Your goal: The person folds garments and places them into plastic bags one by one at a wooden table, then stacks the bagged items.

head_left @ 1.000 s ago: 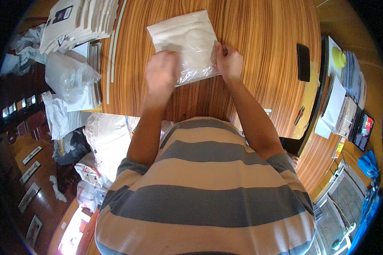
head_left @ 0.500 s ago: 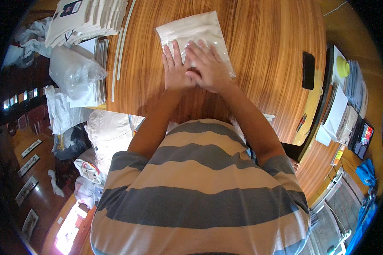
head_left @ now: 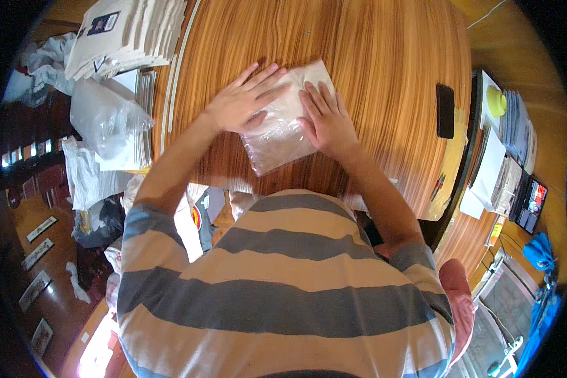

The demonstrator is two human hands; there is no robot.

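A clear plastic bag [head_left: 274, 142] with a folded cream cloth [head_left: 291, 101] inside lies flat on the wooden table. Its lower part, nearest me, is see-through and creased, with the cloth filling the far part. My left hand [head_left: 249, 99] rests across the bag's left edge, palm down and fingers spread. On the right side of the bag my right hand [head_left: 329, 124] lies flat, fingers stretched toward the far edge. Neither hand grips anything. Parts of the bag are hidden under both hands.
A stack of cream folded garments [head_left: 129, 31] stands at the far left. Beside it are loose clear plastic bags [head_left: 107, 120] on white sheets. A black phone [head_left: 445, 111] lies at the table's right side, beyond which sit papers [head_left: 485, 170] and a yellow-green object [head_left: 496, 102].
The bag has come nearer to me and turned, its clear end now toward me. My hands have moved apart, the left to the bag's left edge, the right to its right side.
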